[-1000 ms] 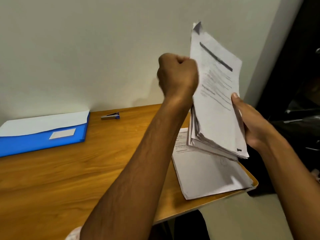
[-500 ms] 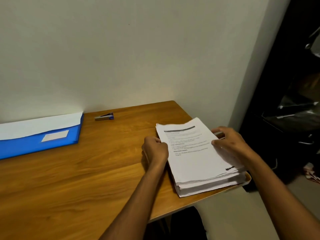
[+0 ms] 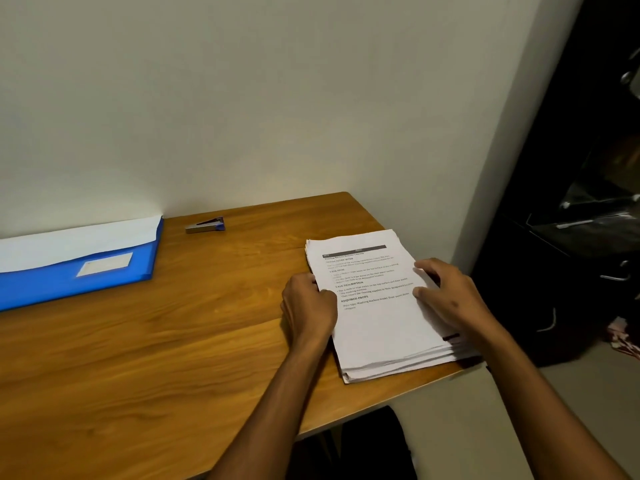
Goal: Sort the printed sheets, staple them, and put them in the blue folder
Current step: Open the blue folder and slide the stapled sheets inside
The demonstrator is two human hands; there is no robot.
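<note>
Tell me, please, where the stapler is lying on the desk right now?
In the head view, the stapler lies at the back of the wooden desk by the wall, just right of the blue folder.

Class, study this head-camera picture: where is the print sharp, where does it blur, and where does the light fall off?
Head view: headings on the stack of printed sheets read sharply; the blue folder label is too soft to read; the stapler is small but distinct; the wooden desk is evenly lit; the right side falls into deep shadow.
</note>
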